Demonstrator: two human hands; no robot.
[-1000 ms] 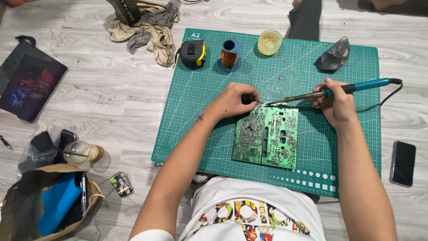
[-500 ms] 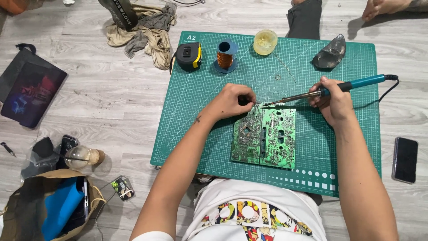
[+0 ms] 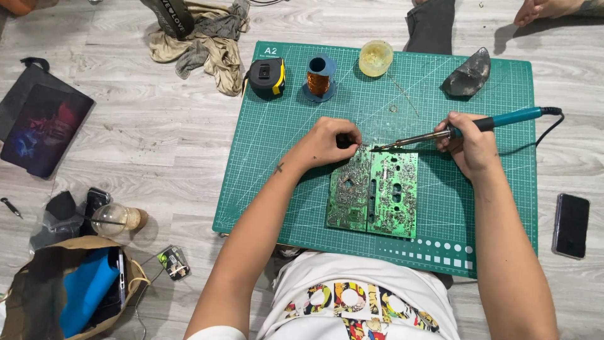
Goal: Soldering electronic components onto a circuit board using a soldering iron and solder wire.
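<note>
Green circuit board [image 3: 372, 192] lies flat, solder side up, near the front middle of a green cutting mat [image 3: 283, 157] spread on a grey wood-look floor [image 3: 145, 145]. Left hand [image 3: 326, 142] rests at the board's upper left corner, fingers curled shut around something small and dark; what it is cannot be made out. Right hand [image 3: 469, 143] is closed around the teal handle of a soldering iron [image 3: 462, 128], whose metal tip meets the board's top edge just beside the left hand's fingers. The iron's cord leaves the handle at the mat's right edge and is soon lost from sight. Along the back of the mat stand a black and yellow tape measure [image 3: 265, 77], a spool of copper wire [image 3: 319, 79], a small round yellowish tub [image 3: 376, 58] and a grey rock-like lump [image 3: 467, 74] whose nature is unclear. A black phone [image 3: 571, 225] lies on the floor right of the mat. Crumpled beige and grey cloth [image 3: 204, 38] lies beyond the mat's left corner. A brown bag [image 3: 38, 296] with blue contents is cut off at the lower left. At the top edge, part of another person's foot [image 3: 547, 9] shows, cut by the frame.
</note>
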